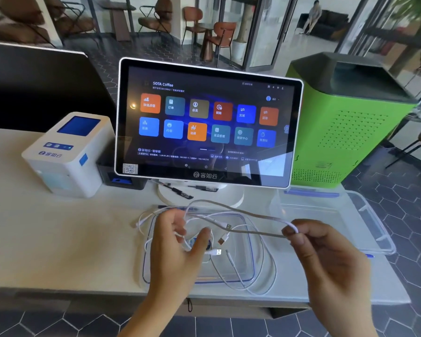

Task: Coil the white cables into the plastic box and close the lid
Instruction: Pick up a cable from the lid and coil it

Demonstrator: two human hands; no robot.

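Two hands up over the box (pixel 249 276), apart, both clamped on cables (pixel 248 215). Left hand (pixel 180 239) has a loose bundle pinched between thumb and fingers; right hand (pixel 326 251) pinches the bend of a long loop that spans back to the left. Rest of the cables hang below and between the hands, partly inside the box, with some loops spilling over its near and left edges onto the table (pixel 58 251). Plug ends dangle just right of the left thumb. Lid (pixel 365 215) lies beyond the right hand, flat, off the box, its far right side past the table edge. Handling guess: cables are light, limp and a bit springy, so loops will likely pop open if released; smooth jacket may slide through a light pinch. Best hold is probably on the cord itself near the bundle, not on the plugs, feeding each turn into the left hand. Tangle risk looks real where strands cross. Hard to tell: how many separate cables there are, and which strand belongs to which plug. Clear box walls are hard to trace, depth unclear. Something blue under the left thumb, unreadable.
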